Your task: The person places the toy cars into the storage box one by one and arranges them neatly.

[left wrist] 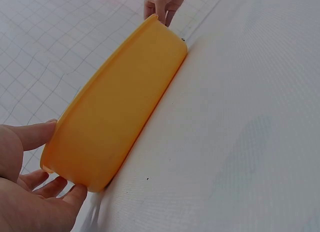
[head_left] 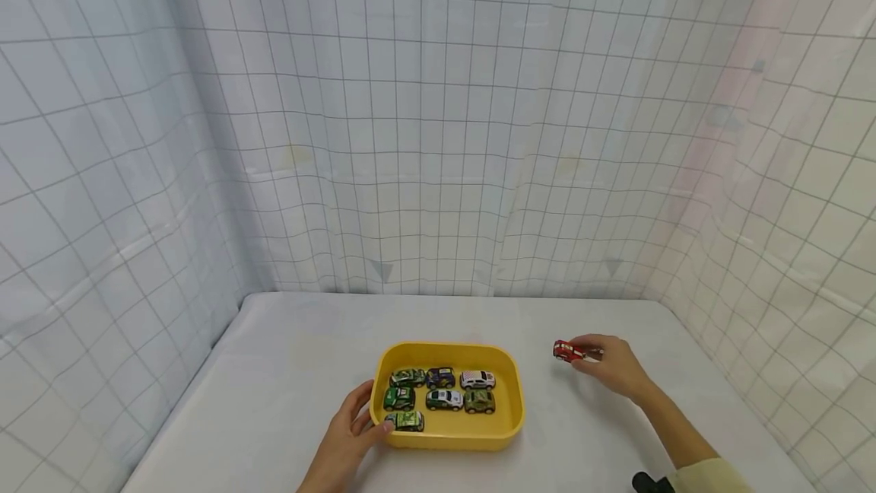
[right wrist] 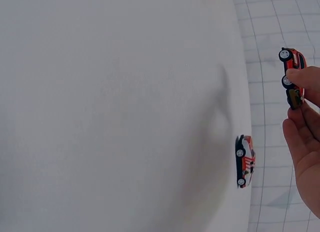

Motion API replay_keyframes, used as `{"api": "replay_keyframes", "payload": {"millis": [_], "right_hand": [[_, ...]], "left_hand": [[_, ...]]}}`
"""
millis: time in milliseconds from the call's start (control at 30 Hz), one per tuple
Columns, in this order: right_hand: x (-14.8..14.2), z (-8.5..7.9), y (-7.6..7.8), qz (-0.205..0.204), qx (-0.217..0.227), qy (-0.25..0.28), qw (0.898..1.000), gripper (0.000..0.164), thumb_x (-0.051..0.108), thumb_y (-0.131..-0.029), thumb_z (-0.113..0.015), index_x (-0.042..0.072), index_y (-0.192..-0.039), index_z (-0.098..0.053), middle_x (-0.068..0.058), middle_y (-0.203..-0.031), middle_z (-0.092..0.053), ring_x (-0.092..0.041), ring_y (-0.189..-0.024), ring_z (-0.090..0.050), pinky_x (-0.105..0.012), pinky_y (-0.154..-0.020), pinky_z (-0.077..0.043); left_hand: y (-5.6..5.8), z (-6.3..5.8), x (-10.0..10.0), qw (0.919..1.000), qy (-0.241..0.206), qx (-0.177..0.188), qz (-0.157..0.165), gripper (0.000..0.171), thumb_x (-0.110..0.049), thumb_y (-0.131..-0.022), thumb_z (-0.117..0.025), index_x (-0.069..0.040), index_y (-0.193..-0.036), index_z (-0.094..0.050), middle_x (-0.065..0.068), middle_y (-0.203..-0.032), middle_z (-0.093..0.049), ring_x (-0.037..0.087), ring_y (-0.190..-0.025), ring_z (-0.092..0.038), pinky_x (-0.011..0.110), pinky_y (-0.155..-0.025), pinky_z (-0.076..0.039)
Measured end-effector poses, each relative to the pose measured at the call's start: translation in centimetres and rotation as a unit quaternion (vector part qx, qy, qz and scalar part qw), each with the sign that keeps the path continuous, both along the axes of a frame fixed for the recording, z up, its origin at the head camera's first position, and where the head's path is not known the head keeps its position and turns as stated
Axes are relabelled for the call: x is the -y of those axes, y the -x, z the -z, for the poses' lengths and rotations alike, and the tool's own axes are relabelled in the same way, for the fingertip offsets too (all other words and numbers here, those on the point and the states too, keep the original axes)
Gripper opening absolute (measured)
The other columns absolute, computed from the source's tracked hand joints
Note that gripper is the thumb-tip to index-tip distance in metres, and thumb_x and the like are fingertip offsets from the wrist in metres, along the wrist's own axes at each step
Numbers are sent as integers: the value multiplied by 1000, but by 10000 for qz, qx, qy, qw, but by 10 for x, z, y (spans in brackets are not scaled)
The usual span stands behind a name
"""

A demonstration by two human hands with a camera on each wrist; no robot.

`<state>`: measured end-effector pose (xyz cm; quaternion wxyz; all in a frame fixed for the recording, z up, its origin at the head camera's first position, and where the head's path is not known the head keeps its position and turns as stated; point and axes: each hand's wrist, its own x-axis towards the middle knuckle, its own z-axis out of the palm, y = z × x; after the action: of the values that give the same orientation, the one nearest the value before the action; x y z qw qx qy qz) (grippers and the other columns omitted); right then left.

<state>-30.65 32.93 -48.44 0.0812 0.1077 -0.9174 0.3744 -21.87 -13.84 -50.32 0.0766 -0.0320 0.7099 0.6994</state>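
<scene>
A yellow plastic tray (head_left: 472,440) stands on the table with several small toy cars in it, among them a white and green one (head_left: 444,399) and a camouflage one (head_left: 480,402). My left hand (head_left: 349,432) grips the tray's left end, thumb over the rim and fingers against the outer wall (left wrist: 115,102). To the right of the tray, my right hand (head_left: 612,364) pinches a red toy car (head_left: 566,351) between thumb and fingers, raised over the table. A red and white toy car (right wrist: 245,161) stands on the table below it, mostly hidden behind that hand in the head view.
White table cloth (head_left: 287,371) surrounds the tray. White grid-patterned curtains (head_left: 438,135) hang behind the table and along both sides. A dark object (head_left: 650,483) shows by the right sleeve (head_left: 708,476).
</scene>
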Motion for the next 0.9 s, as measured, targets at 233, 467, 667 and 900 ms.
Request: {"api": "replay_keyframes", "payload": {"millis": [233, 467, 667, 900], "right_hand": [[20, -5, -3, -217, -218, -131, 9994, 29, 10, -88, -83, 3, -115, -75, -10, -114, -73, -33, -106, -70, -44, -92, -59], [40, -8, -6, -645, -465, -76, 9968, 28, 8, -86, -84, 3, -113, -75, -6, -110, -73, -30, -102, -70, -47, -93, -58], [65, -15, -11, -999, -507, -191, 9935, 28, 14, -88, -83, 7, -114, -75, -1, -112, -73, -25, -103, -70, -43, -93, -59], [89, -16, -16, -1390, -491, -215, 9888, 26, 16, -90, -82, 11, -114, -75, 5, -110, -72, -18, -100, -69, -40, -92, -60]], "left_hand": [[1, 1, -1, 10000, -28, 20, 41, 89, -11, -93, -79, 0, -161, -23, 30, -165, -22, 50, -147, -29, 52, -109, -46], [1, 0, 0, 10000, 23, 50, -6, 89, -12, -92, -80, 0, -161, -24, 30, -164, -23, 50, -147, -30, 51, -109, -47], [1, -1, 1, 10000, 21, 29, -21, 88, -11, -93, -79, 0, -161, -24, 30, -164, -22, 49, -147, -30, 51, -109, -46], [0, -3, 0, 10000, 44, 30, -26, 89, -12, -92, -79, 1, -161, -23, 31, -164, -22, 50, -146, -30, 50, -108, -47]]}}
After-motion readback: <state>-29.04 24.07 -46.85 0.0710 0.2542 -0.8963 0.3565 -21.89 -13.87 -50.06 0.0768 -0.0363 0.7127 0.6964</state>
